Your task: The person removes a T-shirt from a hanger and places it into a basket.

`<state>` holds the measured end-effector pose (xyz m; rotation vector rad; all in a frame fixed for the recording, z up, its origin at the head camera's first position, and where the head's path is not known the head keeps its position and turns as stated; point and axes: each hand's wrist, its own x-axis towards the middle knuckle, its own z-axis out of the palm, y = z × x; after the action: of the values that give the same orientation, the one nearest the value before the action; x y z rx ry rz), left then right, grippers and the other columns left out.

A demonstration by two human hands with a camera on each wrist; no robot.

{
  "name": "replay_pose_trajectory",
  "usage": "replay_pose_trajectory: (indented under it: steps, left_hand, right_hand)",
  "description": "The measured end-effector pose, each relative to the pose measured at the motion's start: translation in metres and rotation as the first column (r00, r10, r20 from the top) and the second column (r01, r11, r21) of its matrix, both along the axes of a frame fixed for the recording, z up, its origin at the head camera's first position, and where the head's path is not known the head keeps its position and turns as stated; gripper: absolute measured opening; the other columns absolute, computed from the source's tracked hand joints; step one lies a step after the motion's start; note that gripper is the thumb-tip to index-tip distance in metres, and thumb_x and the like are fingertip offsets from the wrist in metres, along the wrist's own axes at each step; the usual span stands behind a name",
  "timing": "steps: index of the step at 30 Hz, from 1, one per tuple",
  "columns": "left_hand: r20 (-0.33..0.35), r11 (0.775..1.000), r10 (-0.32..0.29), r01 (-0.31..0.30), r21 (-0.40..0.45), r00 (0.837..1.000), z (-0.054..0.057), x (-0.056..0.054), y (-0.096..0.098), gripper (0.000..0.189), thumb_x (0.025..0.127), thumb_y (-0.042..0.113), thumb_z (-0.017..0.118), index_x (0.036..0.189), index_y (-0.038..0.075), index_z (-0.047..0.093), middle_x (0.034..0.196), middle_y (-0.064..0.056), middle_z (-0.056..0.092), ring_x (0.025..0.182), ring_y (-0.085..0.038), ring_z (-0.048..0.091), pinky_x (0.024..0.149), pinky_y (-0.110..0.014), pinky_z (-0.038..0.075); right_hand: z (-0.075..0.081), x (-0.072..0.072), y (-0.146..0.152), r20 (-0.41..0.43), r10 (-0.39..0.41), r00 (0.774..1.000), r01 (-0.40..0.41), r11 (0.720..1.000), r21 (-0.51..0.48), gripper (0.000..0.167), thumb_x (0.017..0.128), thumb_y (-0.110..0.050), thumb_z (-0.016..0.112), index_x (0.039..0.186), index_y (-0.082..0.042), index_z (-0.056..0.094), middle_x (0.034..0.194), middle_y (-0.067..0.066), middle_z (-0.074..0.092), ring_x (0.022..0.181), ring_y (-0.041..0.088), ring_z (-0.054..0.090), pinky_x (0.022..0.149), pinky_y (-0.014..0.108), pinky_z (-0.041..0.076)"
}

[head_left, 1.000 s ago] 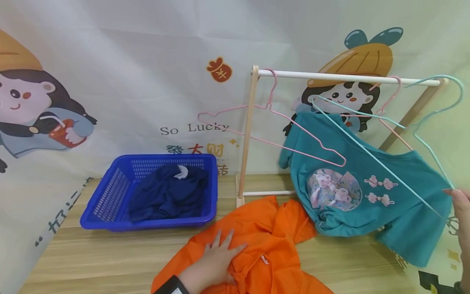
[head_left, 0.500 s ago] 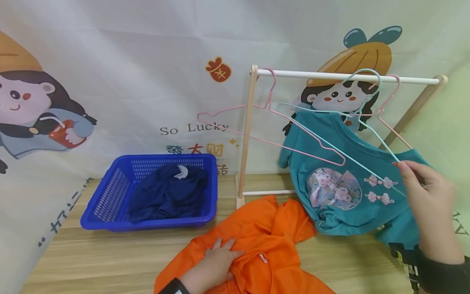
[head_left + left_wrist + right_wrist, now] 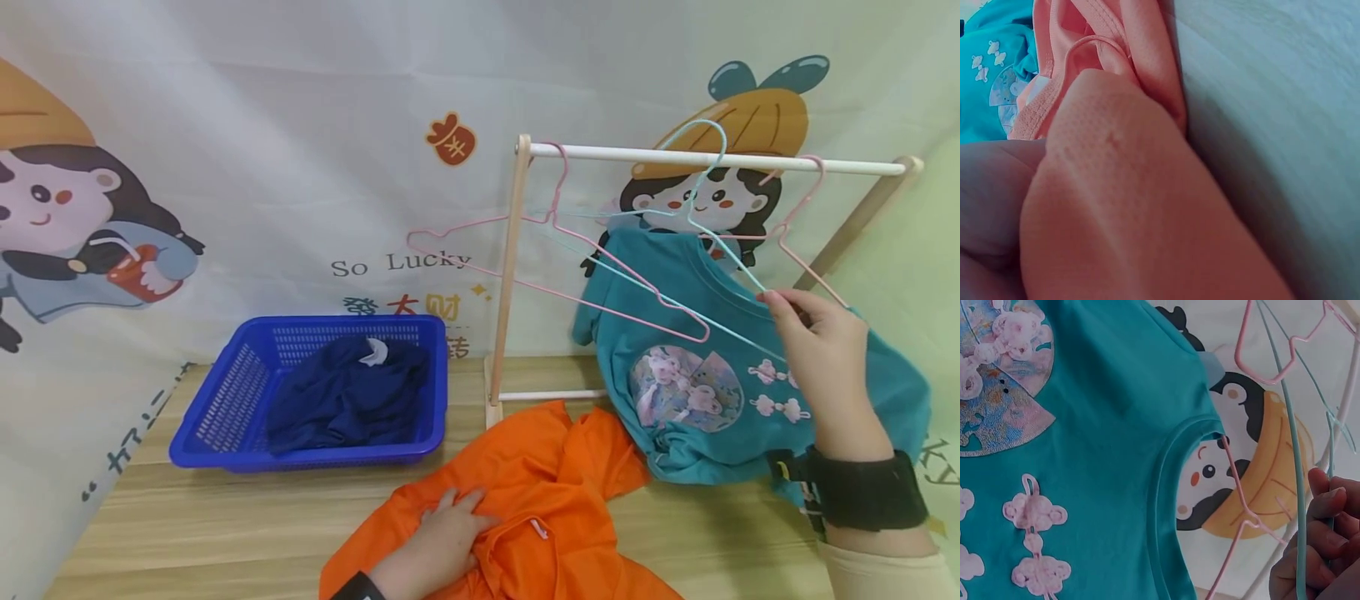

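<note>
My right hand grips one side of a pale blue wire hanger, raised in front of the rack. Its hook stands level with the top bar, and I cannot tell if they touch. Fingers curl round the hanger wire in the right wrist view. Spread loosely, my left hand rests on a crumpled orange garment beside its neckline. The thumb lies on that cloth in the left wrist view. Behind the right hand, a teal shirt hangs from a pink hanger.
A wood and white rack stands at the right, with another pink hanger hooked at its left end. On the wooden table, a blue basket holds a dark blue garment. A printed cloth hangs behind.
From the far right, my right hand has swung the pale blue hanger leftward, in front of the teal shirt. The left hand stays on the orange garment, its fingers slightly less spread.
</note>
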<state>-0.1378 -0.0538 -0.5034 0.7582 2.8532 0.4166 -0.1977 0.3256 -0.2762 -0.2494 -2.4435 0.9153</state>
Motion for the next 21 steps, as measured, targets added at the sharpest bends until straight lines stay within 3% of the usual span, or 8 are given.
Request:
replay_pose_trajectory:
  steps: [6,9,12,17,21]
  left_hand:
    - [-0.019,1.000,-0.010,0.009,-0.008,1.000,0.000,0.000,0.000,0.050,0.069,0.013,0.078,0.114,0.032,0.069,0.136,-0.008,0.050,0.122,-0.043,0.044,0.075,-0.064,0.048]
    - [-0.048,1.000,-0.014,0.014,0.007,0.999,0.000,0.000,-0.001,0.046,0.070,0.010,0.076,0.110,0.031,0.071,0.133,-0.007,0.054,0.119,-0.041,0.048,0.073,-0.060,0.050]
    - [-0.131,0.999,-0.037,0.042,0.031,0.991,-0.001,0.000,-0.003,0.041,0.070,0.005,0.071,0.104,0.027,0.073,0.122,-0.004,0.061,0.110,-0.034,0.056,0.071,-0.049,0.053]
    - [-0.279,0.995,-0.059,0.080,0.066,0.958,-0.001,0.000,-0.004,0.028,0.066,0.000,0.068,0.081,0.022,0.072,0.084,0.007,0.063,0.077,-0.016,0.062,0.057,-0.028,0.049]
    - [-0.261,0.989,-0.037,0.072,0.126,0.965,0.001,-0.001,-0.005,0.028,0.064,-0.003,0.066,0.078,0.021,0.070,0.073,0.009,0.058,0.067,-0.011,0.060,0.051,-0.024,0.044]
  right_hand:
    - [-0.010,-0.008,-0.002,0.072,0.050,0.996,-0.054,0.997,0.052,0.054,0.097,-0.046,0.043,0.125,-0.003,0.060,0.105,0.018,0.062,0.081,0.016,0.045,0.057,0.014,0.039]
    - [-0.017,-0.008,-0.002,0.078,0.067,0.995,-0.070,0.996,0.048,0.054,0.097,-0.046,0.044,0.125,-0.003,0.060,0.103,0.018,0.062,0.078,0.011,0.046,0.055,0.014,0.040]
    - [-0.020,-0.007,-0.003,0.055,0.066,0.996,-0.069,0.995,0.071,0.051,0.097,-0.045,0.045,0.127,-0.006,0.059,0.100,0.017,0.063,0.081,0.007,0.049,0.058,0.015,0.041]
    - [-0.020,-0.002,-0.006,0.004,0.053,0.999,-0.053,0.989,0.139,0.048,0.099,-0.039,0.044,0.135,-0.009,0.052,0.115,0.021,0.061,0.102,0.031,0.050,0.073,0.036,0.041]
    - [-0.023,0.004,-0.006,-0.033,0.029,0.999,-0.025,0.993,0.117,0.049,0.099,-0.037,0.043,0.141,-0.011,0.045,0.131,0.020,0.054,0.117,0.040,0.043,0.094,0.058,0.034]
